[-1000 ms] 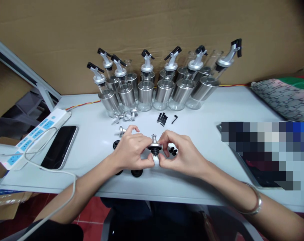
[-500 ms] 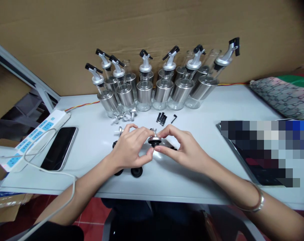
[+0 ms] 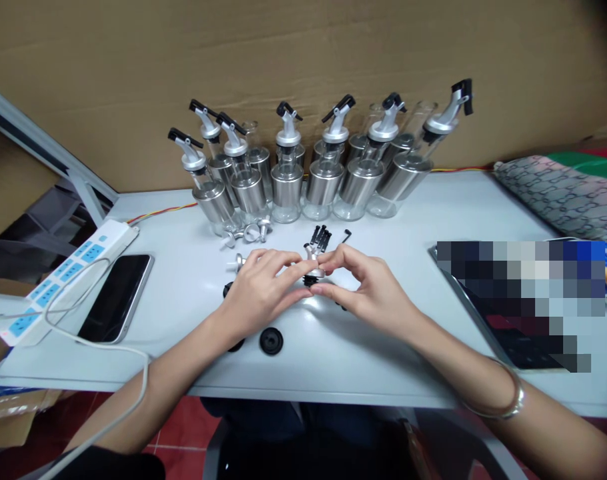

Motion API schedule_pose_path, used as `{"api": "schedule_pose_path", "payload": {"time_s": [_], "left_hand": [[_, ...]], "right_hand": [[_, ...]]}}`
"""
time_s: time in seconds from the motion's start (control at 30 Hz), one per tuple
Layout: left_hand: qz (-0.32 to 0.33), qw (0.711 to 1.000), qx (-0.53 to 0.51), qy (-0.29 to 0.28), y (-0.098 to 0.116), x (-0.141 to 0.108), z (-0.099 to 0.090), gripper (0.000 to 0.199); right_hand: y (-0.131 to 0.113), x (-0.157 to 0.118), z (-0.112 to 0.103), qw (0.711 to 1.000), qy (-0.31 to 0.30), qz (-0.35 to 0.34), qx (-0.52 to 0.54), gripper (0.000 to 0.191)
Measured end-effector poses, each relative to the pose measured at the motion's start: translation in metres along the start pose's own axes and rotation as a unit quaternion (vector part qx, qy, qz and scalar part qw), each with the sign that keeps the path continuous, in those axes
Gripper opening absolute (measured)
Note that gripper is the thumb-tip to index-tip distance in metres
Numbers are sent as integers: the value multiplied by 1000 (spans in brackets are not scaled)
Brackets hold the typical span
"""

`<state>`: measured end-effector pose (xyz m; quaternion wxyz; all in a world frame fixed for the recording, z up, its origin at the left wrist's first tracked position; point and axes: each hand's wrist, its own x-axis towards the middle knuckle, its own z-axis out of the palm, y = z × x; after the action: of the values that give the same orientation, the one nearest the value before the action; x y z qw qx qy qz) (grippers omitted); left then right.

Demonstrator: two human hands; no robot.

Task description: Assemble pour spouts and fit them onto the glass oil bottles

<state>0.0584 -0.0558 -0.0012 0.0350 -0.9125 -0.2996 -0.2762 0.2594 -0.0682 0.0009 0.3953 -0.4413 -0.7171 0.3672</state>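
Right now, both hands meet over the middle of the table (image 3: 393,377), pinching one small pourer top (image 3: 314,273) between them. The left hand (image 3: 261,287) comes in with its index finger laid across the silver collar and its thumb low by the black ribbed stopper (image 3: 310,282). The right hand (image 3: 371,287) mirrors it, thumb under and index finger on top, and a silver bracelet (image 3: 517,401) circles that forearm. The pourer top is upright, stopper downward; from where I stand I can't tell whether its bottom touches the table.

Just beyond the fingers lies a little bunch of black levers (image 3: 324,239), with a single black lever (image 3: 347,235) to their right. Farther off, towards the left, some silver spout pieces (image 3: 252,232) lie together, and another silver piece (image 3: 240,261) sits just past the left hand. Nearer, a black disc (image 3: 271,341) lies flat on the table, with a second dark round piece (image 3: 237,345) partly hidden by the left wrist.

Along the far side stand the glass bottles (image 3: 325,183) with steel bands, several topped with pourers. A phone (image 3: 116,298) and a white power strip (image 3: 66,273) lie at the left.
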Motion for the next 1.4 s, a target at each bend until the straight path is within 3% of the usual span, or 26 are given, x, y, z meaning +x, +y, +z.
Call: {"api": "schedule_pose_path", "payload": {"time_s": [0.2,0.4,0.5,0.6,0.8,0.97,1.2,1.4], "left_hand": [[-8,1000,-17,-4,0,-1,1,29],[4,998,-61,7,-1,-1,4,28],[-3,997,-72,1,-2,-1,4,27],[-1,997,-79,-9,-2,-1,4,24],[5,996,-85,-31,-2,-1,2,24],[13,996,-85,-27,-2,0,1,24],[7,996,-86,-16,-2,0,2,34],[-7,996,-83,-14,-2,-2,3,63]], "right_hand": [[5,-1,4,999,3,13,47,22],[-7,-2,1,999,8,-18,35,10],[-9,3,-14,993,2,-52,-110,12],[4,11,-31,958,38,-28,-285,19],[43,15,-39,903,-13,40,-427,35],[43,13,-33,909,-46,45,-412,24],[27,15,-27,948,-4,70,-311,16],[1,9,-13,986,44,-14,-163,9]]}}
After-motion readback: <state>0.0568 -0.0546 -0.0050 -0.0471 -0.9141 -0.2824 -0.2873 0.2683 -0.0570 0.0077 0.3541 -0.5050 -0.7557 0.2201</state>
